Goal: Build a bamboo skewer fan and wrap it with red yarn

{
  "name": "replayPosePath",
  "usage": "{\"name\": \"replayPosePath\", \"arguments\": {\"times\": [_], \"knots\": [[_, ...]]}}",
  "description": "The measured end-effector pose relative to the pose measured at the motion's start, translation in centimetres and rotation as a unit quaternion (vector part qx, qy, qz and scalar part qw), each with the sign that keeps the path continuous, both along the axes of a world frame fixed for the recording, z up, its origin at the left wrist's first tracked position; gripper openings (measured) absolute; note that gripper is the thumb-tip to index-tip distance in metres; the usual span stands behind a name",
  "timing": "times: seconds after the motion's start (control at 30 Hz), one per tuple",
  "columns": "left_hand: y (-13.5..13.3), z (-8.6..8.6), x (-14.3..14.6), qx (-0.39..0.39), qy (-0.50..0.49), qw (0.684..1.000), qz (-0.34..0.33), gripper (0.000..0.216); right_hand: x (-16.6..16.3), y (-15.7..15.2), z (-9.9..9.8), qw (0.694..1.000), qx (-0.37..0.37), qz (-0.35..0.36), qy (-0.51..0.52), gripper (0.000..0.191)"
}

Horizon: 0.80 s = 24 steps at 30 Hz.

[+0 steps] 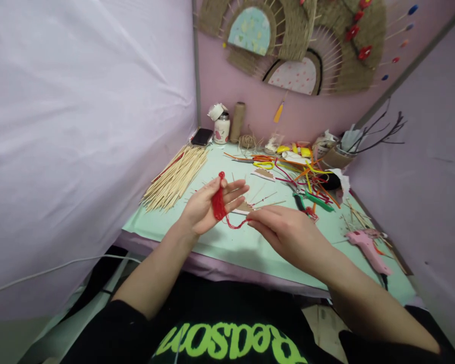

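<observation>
A red tassel [219, 203] lies across the palm of my left hand [207, 205], its knotted top pinned by the thumb while the other fingers stretch out. From its lower end a loose red thread [233, 226] sags across to my right hand [284, 230], where thumb and forefinger pinch it. Both hands are above the mint-green tabletop [197, 241]. Behind them, partly covered by my fingers, a cardboard half-round piece [245, 207] with thin sticks fanning out rests on the table.
Bamboo sticks [176, 177] are heaped at left. Yellow-handled scissors [263, 165], green-handled pliers [318, 201] and coloured pipe cleaners [307, 174] lie at right, with a pink glue gun [369, 252] nearer me. A phone [202, 136] and a white bottle [222, 130] stand behind.
</observation>
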<state>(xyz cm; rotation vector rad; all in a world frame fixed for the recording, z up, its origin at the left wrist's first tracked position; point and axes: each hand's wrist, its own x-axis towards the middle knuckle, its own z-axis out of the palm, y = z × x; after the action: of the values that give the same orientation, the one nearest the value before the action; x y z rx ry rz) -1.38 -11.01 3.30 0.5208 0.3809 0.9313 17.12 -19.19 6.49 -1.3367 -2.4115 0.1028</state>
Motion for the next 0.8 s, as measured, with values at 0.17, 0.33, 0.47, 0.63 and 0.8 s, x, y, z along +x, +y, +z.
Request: {"name": "replayPosePath", "arguments": {"times": [0.17,0.33,0.47,0.63,0.8], "knots": [[-0.3,-1.1,1.8,0.025,0.043,0.997,-0.058,0.024,-0.4,1.1,0.5,0.998,0.017,-0.024,-0.052,0.024],[-0.6,-1.2,3.0,0.039,0.112,0.992,-0.05,0.024,-0.8,1.5,0.7,0.991,0.0,-0.075,-0.112,0.02],[-0.8,-1.0,3.4,0.042,0.164,0.983,-0.064,0.03,-1.0,1.7,1.0,0.982,-0.025,-0.115,-0.146,0.023],[-0.8,-1.2,3.7,0.044,0.191,0.979,-0.063,0.028,-1.2,1.7,0.9,0.98,-0.036,-0.146,-0.129,0.026],[-0.8,-1.3,4.0,0.054,0.194,0.977,-0.073,0.028,-1.2,1.8,0.6,0.981,-0.029,-0.15,-0.122,0.025]]}}
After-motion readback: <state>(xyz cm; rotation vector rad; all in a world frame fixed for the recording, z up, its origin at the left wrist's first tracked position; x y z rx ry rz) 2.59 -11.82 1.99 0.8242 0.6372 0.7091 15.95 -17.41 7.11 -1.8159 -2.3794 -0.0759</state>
